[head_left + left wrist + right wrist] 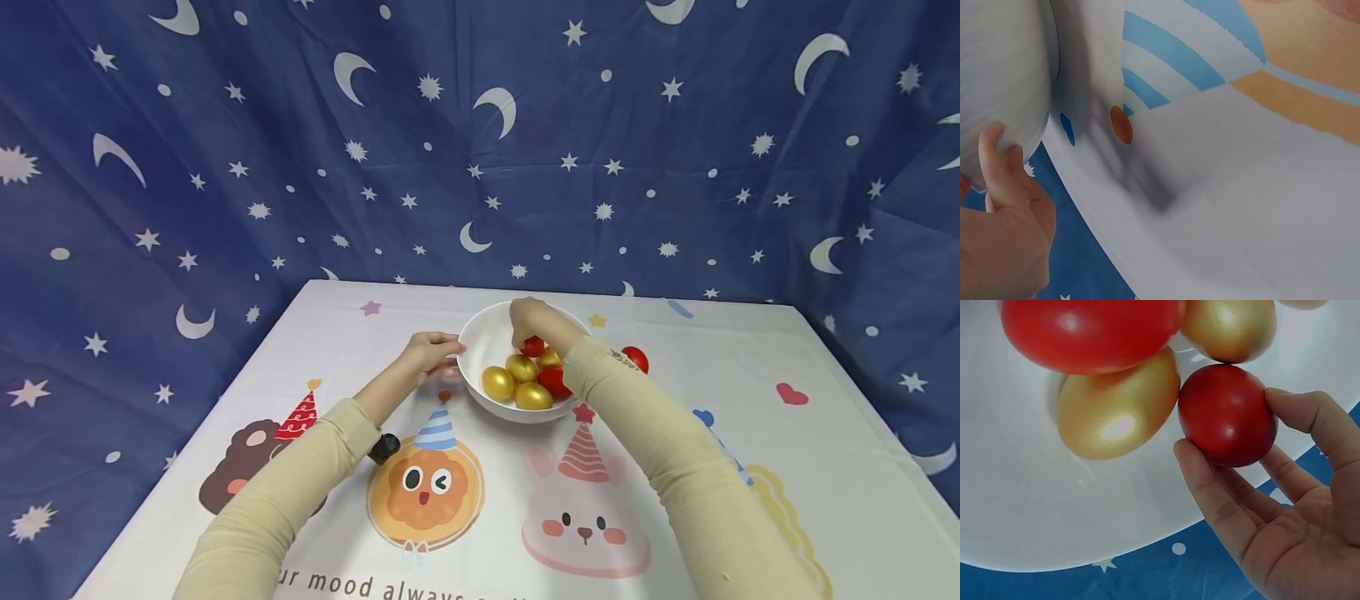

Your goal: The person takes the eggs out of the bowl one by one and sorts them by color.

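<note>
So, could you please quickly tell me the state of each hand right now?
Left hand: closed, holding the round, white bowl at its rim.
Right hand: closed, holding a glossy, red, egg-shaped object between thumb and fingers.

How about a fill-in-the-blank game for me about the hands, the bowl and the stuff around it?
1. The right hand pinches an egg whose colour is ____.
2. The left hand holds the edge of a bowl whose colour is ____.
3. In the head view, a round red thing shows outside the bowl, on its ____ side.
4. The blue cloth behind the table has stars, dots and crescent ____.

Missing words: red; white; right; moons.
</note>
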A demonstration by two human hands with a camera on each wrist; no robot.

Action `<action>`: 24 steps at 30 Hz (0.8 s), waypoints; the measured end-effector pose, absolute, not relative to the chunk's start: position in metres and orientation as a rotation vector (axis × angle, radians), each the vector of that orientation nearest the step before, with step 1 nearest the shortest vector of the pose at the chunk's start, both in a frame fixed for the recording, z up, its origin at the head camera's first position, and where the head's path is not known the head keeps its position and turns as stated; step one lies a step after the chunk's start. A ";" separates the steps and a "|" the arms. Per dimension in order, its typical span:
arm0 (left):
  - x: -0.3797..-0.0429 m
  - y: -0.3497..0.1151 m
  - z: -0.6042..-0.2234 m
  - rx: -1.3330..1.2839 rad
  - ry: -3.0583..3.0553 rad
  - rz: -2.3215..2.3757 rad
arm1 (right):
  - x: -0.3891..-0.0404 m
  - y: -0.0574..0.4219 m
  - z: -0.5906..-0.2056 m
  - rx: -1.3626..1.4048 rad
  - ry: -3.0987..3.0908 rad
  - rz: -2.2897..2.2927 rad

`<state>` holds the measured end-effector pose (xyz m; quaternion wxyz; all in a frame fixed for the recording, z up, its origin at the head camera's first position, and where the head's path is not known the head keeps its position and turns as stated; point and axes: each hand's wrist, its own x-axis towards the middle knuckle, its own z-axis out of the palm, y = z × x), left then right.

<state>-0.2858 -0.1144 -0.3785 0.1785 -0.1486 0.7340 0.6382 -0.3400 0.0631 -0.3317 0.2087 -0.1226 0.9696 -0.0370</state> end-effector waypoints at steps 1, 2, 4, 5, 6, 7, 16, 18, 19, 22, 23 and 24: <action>-0.286 -0.114 -0.378 -0.423 2.076 1.804 | -0.338 0.064 -0.330 -0.344 2.698 -0.138; -0.286 -0.114 -0.378 -0.427 2.079 1.800 | -0.335 0.066 -0.327 -0.350 2.700 -0.171; -0.286 -0.115 -0.377 -0.428 2.079 1.797 | -0.329 0.069 -0.322 -0.370 2.705 -0.228; -0.285 -0.115 -0.377 -0.429 2.081 1.794 | -0.327 0.070 -0.321 -0.376 2.707 -0.248; -0.285 -0.115 -0.377 -0.428 2.080 1.795 | -0.327 0.071 -0.320 -0.386 2.708 -0.257; -0.284 -0.115 -0.377 -0.426 2.079 1.795 | -0.326 0.073 -0.320 -0.400 2.713 -0.255; -0.282 -0.116 -0.379 -0.441 2.077 1.788 | -0.315 0.084 -0.313 -0.535 2.722 -0.318; -0.283 -0.116 -0.379 -0.447 2.076 1.789 | -0.312 0.087 -0.311 -0.560 2.728 -0.334; -0.283 -0.116 -0.379 -0.448 2.077 1.792 | -0.311 0.088 -0.311 -0.569 2.733 -0.341; -0.285 -0.115 -0.379 -0.440 2.079 1.794 | -0.309 0.094 -0.310 -0.584 2.741 -0.367; -0.285 -0.114 -0.379 -0.435 2.082 1.794 | -0.308 0.096 -0.311 -0.588 2.740 -0.375; -0.285 -0.114 -0.379 -0.431 2.081 1.797 | -0.307 0.098 -0.311 -0.596 2.738 -0.382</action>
